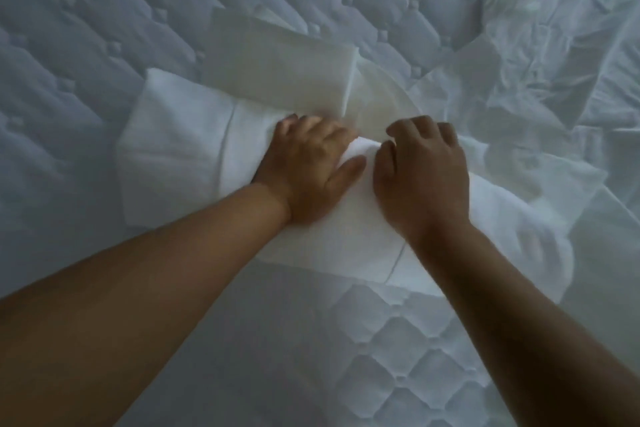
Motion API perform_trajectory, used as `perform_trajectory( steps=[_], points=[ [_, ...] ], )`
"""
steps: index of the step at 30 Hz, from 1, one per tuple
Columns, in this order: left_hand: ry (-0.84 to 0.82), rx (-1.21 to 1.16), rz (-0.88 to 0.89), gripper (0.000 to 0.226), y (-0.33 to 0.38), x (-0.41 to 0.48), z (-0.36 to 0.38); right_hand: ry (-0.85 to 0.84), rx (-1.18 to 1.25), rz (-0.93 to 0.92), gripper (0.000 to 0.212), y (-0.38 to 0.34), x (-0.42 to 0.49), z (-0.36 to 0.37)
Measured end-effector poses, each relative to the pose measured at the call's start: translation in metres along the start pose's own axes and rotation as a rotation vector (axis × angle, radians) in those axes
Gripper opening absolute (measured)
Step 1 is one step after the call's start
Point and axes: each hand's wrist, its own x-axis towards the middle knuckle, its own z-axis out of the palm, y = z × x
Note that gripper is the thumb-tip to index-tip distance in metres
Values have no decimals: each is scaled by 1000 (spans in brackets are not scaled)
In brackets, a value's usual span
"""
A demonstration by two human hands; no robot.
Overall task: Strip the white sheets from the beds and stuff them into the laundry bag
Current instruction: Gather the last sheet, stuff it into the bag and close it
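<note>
Two hands, both mine, meet on a white sheet (194, 149) at the middle of the view. Left hand (311, 166): palm down on the cloth, fingers curled over the far side of a raised ridge of fabric, thumb (348, 166) stretched along its near side, so that the ridge is gripped between them. Right hand (424, 177): just beside the left, knuckles up, fingers (412, 125) bent down onto the same ridge and thumb tucked against it, pinching the cloth from the right. The ridge rises in the narrow gap between the two.

The white sheet lies flattened in a broad band on the quilted mattress (86, 28), reaching left of my left hand and passing near under both wrists, with a crease running across it. Touching its far edge lies a second folded piece (277, 55), a flat rectangle, slightly creamier in tone. To the right, a crumpled sheet (554, 62) covers the mattress in loose wrinkles. Bare quilting shows on the left, the far side and the near edge. Both forearms are bare; the fingertips are slightly blurred.
</note>
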Motion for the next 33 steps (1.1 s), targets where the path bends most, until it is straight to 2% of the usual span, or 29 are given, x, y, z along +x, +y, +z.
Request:
perform_trajectory(
  steps=[2, 5, 10, 12, 14, 15, 16, 17, 19, 20, 21, 24, 29, 33],
  points=[
    [-62, -43, -87, 77, -3, 24, -4, 67, -129, -33, 48, -11, -27, 4],
    [-84, -14, -146, 79, -7, 42, 2, 108, -91, -67, 51, 0, -26, 24],
    [-180, -31, -299, 39, 1, 89, 5, 124, 58, -71, 42, 33, 29, 32],
    [-122, -81, -321, 33, 7, 94, -2, 114, 87, -40, 42, 36, 34, 31],
    [109, -27, -253, 30, 12, 80, -15, 111, 98, -33, 44, 34, 39, 30],
    [237, 28, -211, 35, 16, 70, -23, 89, 105, -13, 47, 34, 42, 27],
    [256, 85, -180, 48, 22, 56, -33, 42, 108, 9, 52, 36, 47, 24],
    [111, 153, -161, 66, 30, 41, -41, -7, 116, 23, 57, 38, 53, 20],
    [-294, 357, -124, 101, 40, 22, -41, -76, 131, 39, 65, 39, 62, 16],
    [-434, 433, -106, 116, 42, 22, -44, -100, 116, 39, 66, 41, 65, 14],
    [-485, 453, -99, 127, 39, 27, -48, -130, 103, 42, 63, 42, 68, 14],
    [-454, 362, -25, 132, 25, 60, -65, -275, 179, 151, 46, 39, 84, 10],
    [-425, 415, 94, 115, 34, 56, -76, -406, 263, 206, 47, 34, 81, -9],
    [-401, 387, 97, 103, 42, 17, -75, -491, 317, 256, 49, 25, 45, -19]
  ],
)
